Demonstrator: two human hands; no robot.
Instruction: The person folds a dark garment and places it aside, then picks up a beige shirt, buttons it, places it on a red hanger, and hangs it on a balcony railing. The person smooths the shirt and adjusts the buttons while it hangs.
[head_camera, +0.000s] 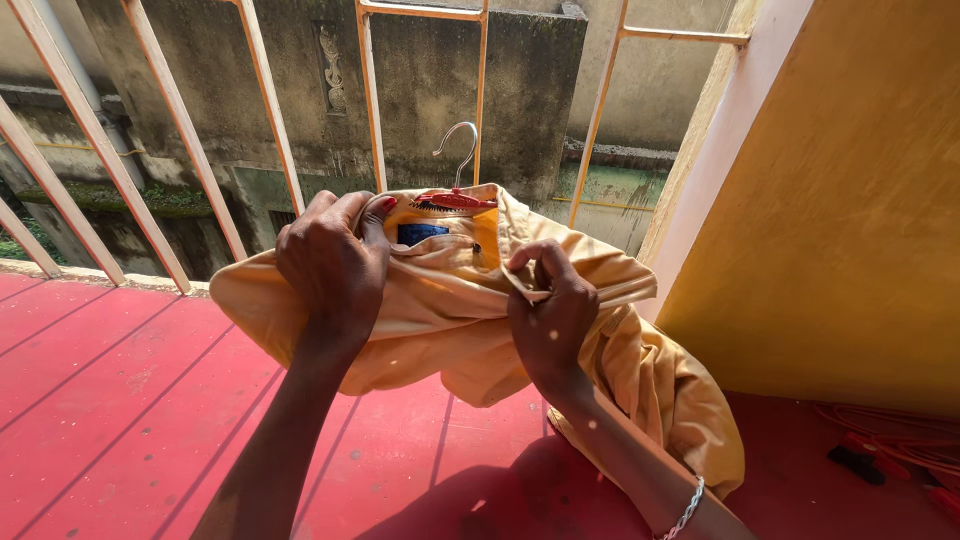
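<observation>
Both forearms reach in from the near edge, the right one wearing a thin silver bracelet (687, 508) at the wrist. Beyond them the two hands hold up a pale orange shirt (450, 310) above the red floor (110, 390). On the left, the left hand (335, 262) has its fingers (372, 222) closed over the shirt's shoulder and collar, bunching the cloth by the neck opening. On the right, the right hand (550, 310) has its fingers (530, 258) curled tight, pinching the front edge of the shirt just below the collar. A red hanger (455, 200) sits inside the neck, between the hands and a little farther off, its metal hook (462, 148) standing upright above the collar; a blue label (420, 233) shows just under it. The rest of the shirt sags down to the right, its lower part hanging near the floor beside the right forearm. Farther off, cream-painted railing bars (180, 130) run across the left and middle, with a stained grey wall (430, 80) behind them. A yellow wall (860, 200) fills the right side, and some red cords (890, 440) lie on the floor at its foot.
</observation>
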